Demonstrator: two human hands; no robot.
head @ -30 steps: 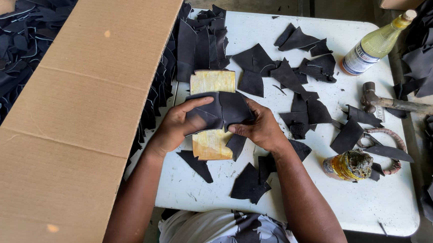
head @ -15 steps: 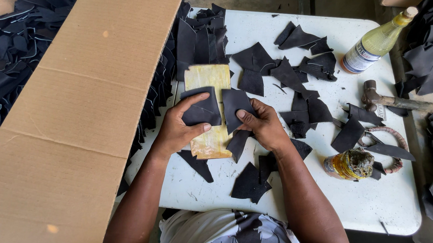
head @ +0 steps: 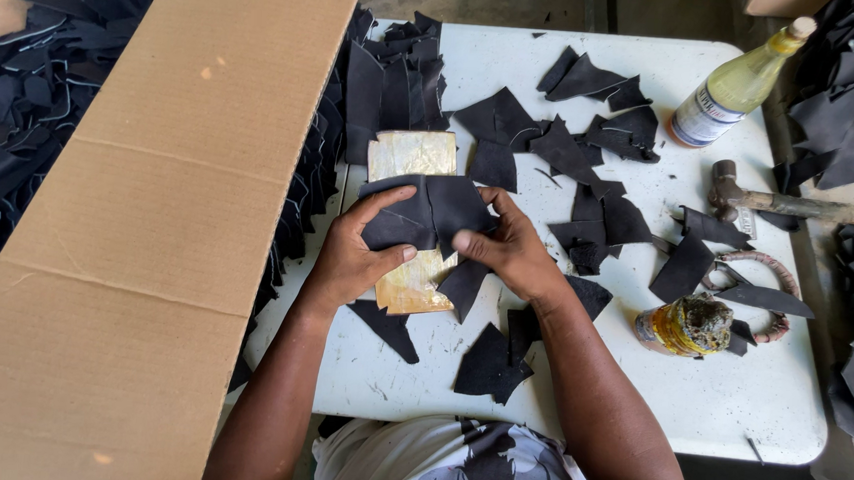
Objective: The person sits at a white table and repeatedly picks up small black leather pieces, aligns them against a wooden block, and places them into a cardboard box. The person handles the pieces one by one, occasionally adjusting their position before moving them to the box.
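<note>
My left hand (head: 355,248) and my right hand (head: 509,247) both grip black leather pieces (head: 427,213), pressed together edge to edge over a glue-stained yellowish board (head: 411,157) on the white table (head: 734,397). The left piece sits under my left thumb and fingers; the right piece is pinched by my right fingers. Part of the board shows below the pieces, between my hands.
Many black leather scraps (head: 570,155) lie scattered over the table. A yellow-liquid bottle (head: 735,87) stands at the back right, a hammer (head: 795,203) lies right, and a glue-crusted jar (head: 684,325) sits nearer. A big cardboard box flap (head: 142,223) runs along the left, with scraps (head: 20,116) inside.
The two leather pieces, held apart half a second ago, are now pushed together again over the board. Both hands stay in roughly the same place.
</note>
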